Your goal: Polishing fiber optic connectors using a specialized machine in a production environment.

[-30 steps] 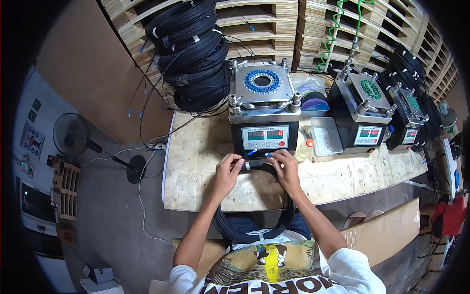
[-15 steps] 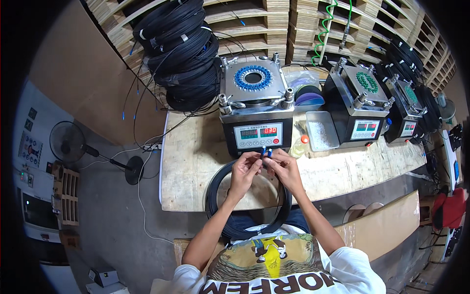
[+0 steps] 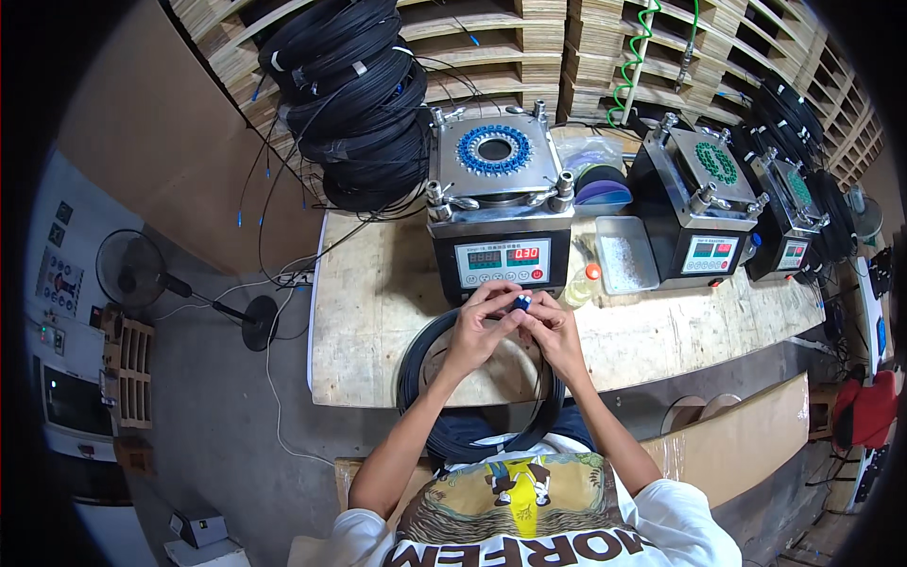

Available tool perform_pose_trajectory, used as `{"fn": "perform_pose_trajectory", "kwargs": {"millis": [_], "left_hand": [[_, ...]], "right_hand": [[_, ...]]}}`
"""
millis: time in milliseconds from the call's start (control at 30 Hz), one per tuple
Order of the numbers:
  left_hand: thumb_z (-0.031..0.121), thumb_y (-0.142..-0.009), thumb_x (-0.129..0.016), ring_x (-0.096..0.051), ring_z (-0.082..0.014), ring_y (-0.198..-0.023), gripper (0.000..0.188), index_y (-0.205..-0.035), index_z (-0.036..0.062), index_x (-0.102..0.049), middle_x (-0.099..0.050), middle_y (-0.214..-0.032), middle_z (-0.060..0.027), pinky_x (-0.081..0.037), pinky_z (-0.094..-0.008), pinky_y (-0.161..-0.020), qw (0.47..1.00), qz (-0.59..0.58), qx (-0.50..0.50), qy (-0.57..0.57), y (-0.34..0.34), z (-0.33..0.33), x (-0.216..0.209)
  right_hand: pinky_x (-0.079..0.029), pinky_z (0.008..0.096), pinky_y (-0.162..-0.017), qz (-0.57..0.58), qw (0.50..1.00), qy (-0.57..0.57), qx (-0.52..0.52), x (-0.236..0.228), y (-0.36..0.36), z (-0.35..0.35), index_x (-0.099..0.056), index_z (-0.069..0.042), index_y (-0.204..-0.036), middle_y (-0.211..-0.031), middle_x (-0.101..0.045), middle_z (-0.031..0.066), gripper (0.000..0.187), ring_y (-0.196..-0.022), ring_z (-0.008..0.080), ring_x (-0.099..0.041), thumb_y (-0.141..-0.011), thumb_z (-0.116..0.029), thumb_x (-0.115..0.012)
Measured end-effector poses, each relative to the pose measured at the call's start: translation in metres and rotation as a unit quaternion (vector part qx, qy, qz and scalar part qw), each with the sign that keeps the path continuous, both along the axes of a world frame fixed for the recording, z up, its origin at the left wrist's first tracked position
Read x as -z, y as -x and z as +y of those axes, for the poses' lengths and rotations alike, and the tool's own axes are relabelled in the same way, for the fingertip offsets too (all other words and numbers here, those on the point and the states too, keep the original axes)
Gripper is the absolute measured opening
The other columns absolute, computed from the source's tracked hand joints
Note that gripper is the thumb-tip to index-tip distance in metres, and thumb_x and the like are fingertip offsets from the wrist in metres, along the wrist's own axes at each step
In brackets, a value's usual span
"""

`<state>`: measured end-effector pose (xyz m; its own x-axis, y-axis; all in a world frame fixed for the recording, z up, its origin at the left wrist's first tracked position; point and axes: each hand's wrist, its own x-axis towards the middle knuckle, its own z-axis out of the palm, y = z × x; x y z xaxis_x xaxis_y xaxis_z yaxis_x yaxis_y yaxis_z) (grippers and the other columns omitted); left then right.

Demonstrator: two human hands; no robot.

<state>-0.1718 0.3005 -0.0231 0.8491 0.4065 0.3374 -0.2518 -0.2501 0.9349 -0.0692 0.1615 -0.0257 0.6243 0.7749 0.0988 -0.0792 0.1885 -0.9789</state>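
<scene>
Two small blue fibre-optic connectors (image 3: pixel 521 302) with white tips sit side by side between my fingertips. My left hand (image 3: pixel 477 326) is closed in a pinch on them from the left. From the other side my right hand (image 3: pixel 553 326) pinches them too, thumbs nearly meeting. A coil of black cable (image 3: pixel 412 378) lies below my hands, across the table's front edge and my lap. Just beyond my hands stands a polishing machine (image 3: pixel 501 231) with a ring of blue connectors (image 3: pixel 465 151) on its metal top plate. My fingers hide the connectors' lower parts.
Right of the machine are a small bottle with an orange cap (image 3: pixel 582 286) and a clear tray (image 3: pixel 625 255). Two more machines, one a polishing machine (image 3: pixel 694 222), stand further right. Stacked black cable coils (image 3: pixel 354 113) rise at back left on the wooden table (image 3: pixel 354 312).
The two connectors, held upright and slightly apart before, are now close together and tipped toward me. My fingers have closed in around them. The view has shifted slightly.
</scene>
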Motion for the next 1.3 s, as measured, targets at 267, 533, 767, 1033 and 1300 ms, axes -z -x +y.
{"fn": "perform_pose_trajectory", "kwargs": {"millis": [267,533,767,1033,1300], "left_hand": [[0.009,-0.092,-0.076,-0.065,-0.0123,-0.098,0.020,-0.110,0.0026,-0.078,-0.070,-0.109,-0.0052,-0.054,-0.0246,-0.084,0.979,-0.012,0.055,0.194,-0.009,0.001,0.006],[0.011,-0.094,-0.074,-0.066,-0.0131,-0.102,0.020,-0.111,0.0012,-0.077,-0.072,-0.112,-0.0061,-0.055,-0.0266,-0.086,0.946,0.031,0.087,0.311,-0.008,-0.003,0.002],[0.016,-0.094,-0.073,-0.062,-0.0171,-0.107,0.021,-0.108,-0.0009,-0.077,-0.072,-0.108,-0.0082,-0.053,-0.0301,-0.090,0.995,0.022,0.052,0.084,-0.012,0.003,0.001],[0.015,-0.100,-0.068,-0.066,-0.0104,-0.075,0.023,-0.105,-0.0061,-0.074,-0.073,-0.083,-0.0072,-0.054,-0.0248,-0.073,0.984,0.082,0.062,0.148,-0.009,-0.013,-0.011],[0.014,-0.099,-0.069,-0.058,-0.0075,-0.062,0.021,-0.103,-0.0065,-0.075,-0.069,-0.077,-0.0054,-0.048,-0.0223,-0.058,0.978,0.141,0.094,0.126,-0.019,-0.026,-0.013]], "right_hand": [[-0.045,0.0252,-0.065,-0.024,0.999,-0.008,-0.022,-0.006,-0.001,-0.005,-0.072,0.008,-0.101,-0.093,-0.056,0.0037,0.016,-0.078,0.0100,-0.055,-0.098,-0.008,-0.067],[-0.048,0.0223,-0.064,-0.009,0.998,0.020,-0.055,-0.001,-0.006,-0.007,-0.073,0.006,-0.106,-0.102,-0.056,0.0022,0.019,-0.076,0.0072,-0.058,-0.100,-0.011,-0.067],[-0.050,0.0240,-0.065,-0.027,0.996,0.051,-0.063,0.003,-0.008,-0.010,-0.072,0.005,-0.111,-0.099,-0.060,0.0010,0.021,-0.076,0.0078,-0.061,-0.099,-0.012,-0.069],[-0.054,0.0257,-0.065,-0.116,0.981,0.148,0.044,0.005,-0.091,-0.045,-0.074,0.003,-0.114,-0.086,-0.073,0.0055,0.024,-0.073,0.0095,-0.066,-0.098,-0.015,-0.070],[-0.057,0.0483,-0.072,-0.500,0.741,0.398,0.206,0.066,-0.219,-0.058,-0.070,0.001,-0.091,-0.093,-0.071,0.0247,0.014,-0.083,0.0420,-0.071,-0.087,0.001,-0.056]]}}
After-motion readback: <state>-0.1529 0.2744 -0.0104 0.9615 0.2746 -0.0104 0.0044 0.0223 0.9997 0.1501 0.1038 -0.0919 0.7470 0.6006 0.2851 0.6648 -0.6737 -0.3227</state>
